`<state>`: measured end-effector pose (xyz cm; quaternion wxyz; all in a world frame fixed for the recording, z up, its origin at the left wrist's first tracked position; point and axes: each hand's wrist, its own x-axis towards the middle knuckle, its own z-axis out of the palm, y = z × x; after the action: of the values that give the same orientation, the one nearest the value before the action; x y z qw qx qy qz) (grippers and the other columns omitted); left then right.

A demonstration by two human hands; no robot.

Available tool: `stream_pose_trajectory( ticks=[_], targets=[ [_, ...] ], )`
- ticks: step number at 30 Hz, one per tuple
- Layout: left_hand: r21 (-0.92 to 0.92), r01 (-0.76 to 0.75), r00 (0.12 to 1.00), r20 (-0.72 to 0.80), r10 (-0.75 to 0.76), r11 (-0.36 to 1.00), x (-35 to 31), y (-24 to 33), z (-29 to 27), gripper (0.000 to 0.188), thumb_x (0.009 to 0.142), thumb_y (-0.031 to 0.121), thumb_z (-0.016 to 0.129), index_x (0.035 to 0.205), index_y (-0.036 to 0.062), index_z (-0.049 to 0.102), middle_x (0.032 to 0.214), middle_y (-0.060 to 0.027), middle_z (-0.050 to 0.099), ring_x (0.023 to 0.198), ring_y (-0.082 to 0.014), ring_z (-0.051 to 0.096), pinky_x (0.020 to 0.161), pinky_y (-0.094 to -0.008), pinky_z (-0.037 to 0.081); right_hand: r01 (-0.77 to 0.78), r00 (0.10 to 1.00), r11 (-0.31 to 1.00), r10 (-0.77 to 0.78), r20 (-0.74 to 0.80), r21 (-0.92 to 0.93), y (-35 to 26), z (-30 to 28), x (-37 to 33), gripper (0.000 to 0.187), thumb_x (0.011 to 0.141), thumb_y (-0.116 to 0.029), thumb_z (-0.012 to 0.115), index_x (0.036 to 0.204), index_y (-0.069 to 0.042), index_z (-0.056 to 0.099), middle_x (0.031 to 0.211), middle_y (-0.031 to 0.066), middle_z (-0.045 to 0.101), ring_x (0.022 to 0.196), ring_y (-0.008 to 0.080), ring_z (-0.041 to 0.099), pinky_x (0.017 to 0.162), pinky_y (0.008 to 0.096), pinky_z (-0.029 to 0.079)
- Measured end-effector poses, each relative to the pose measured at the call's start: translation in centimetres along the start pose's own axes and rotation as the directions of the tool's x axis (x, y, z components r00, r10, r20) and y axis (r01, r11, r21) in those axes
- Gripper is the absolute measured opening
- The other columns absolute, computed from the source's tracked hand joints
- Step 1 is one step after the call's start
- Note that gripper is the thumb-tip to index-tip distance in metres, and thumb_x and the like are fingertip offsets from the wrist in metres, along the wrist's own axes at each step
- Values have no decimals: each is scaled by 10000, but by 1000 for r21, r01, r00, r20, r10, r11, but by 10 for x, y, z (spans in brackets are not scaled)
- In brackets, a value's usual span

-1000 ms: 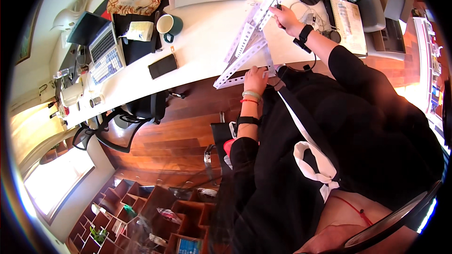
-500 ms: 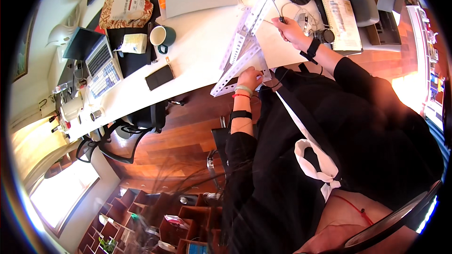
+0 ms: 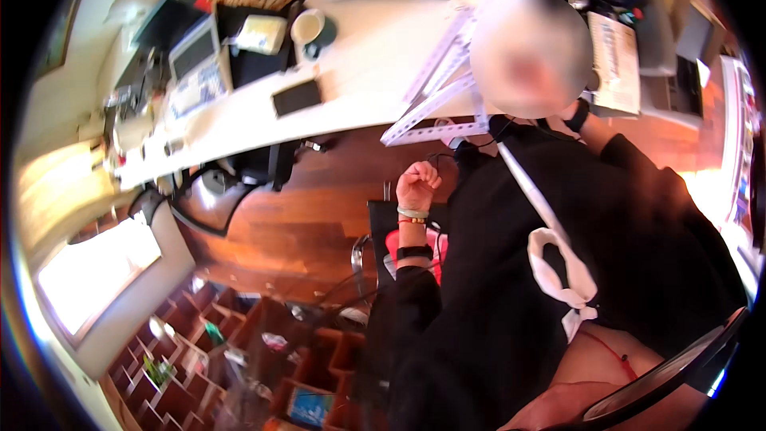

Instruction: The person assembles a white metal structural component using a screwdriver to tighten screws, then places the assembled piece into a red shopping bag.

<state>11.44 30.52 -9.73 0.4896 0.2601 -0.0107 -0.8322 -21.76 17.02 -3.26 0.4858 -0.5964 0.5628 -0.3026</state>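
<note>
White perforated angle bars (image 3: 435, 109), joined into a triangular frame, lie across the near table edge and reach toward the back. My left hand (image 3: 419, 185) is off the frame, below the table edge, in front of my body. Its fingers are curled in; whether anything is inside them is hidden. A round blurred patch covers my right hand and part of the frame. Only my right wrist with its black band (image 3: 576, 116) shows, beside the frame's right side, so what that hand holds cannot be seen.
The white table (image 3: 359, 88) carries a dark phone (image 3: 297, 98), a green mug (image 3: 313, 30), a tissue pack (image 3: 261, 34), an open laptop (image 3: 195, 72) and a spiral notebook (image 3: 614, 64). A pink thing (image 3: 439, 251) sits by my left forearm. An office chair (image 3: 215, 191) stands at left.
My left hand has let go of the frame and drawn back toward me, below the table edge. My right hand, earlier around a dark-handled tool, is now covered. The view has shifted.
</note>
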Motion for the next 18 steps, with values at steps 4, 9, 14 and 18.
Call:
stream_pose_trajectory(
  ticks=[4,9,14,18],
  targets=[
    [-102,-245,933,-295,206,964,-45,-24,-52,118,766,139,489,687,53,471,657,-20,363,580,-140,335,532,-275,299,35,991,999,-37,-129,-17,8,-9,-1,118,916,-108,548,988,-68,632,701,-57,514,626,30,432,554,214,351],
    [-426,-591,747,-610,264,685,-94,-78,-136,114,818,145,500,735,67,503,601,13,317,505,-111,282,469,-253,267,3,966,1000,-2,-258,4,13,-13,18,162,942,-154,561,1033,-65,660,679,-89,471,532,3,357,463,186,275],
    [-454,-891,415,-825,384,-13,-122,-116,-224,158,844,106,510,699,64,464,567,-13,333,482,-129,330,464,-260,311,-19,988,994,35,-147,110,24,-24,47,218,967,-169,527,1102,-19,609,619,-61,422,505,16,348,451,178,265],
    [-260,-962,255,-965,-60,85,-122,-119,-284,95,855,90,515,774,52,483,665,-47,399,587,-167,394,542,-289,366,-75,992,988,87,-93,132,27,-31,66,210,959,-175,537,1083,-14,593,630,-49,427,508,32,350,458,184,274]
  ],
)
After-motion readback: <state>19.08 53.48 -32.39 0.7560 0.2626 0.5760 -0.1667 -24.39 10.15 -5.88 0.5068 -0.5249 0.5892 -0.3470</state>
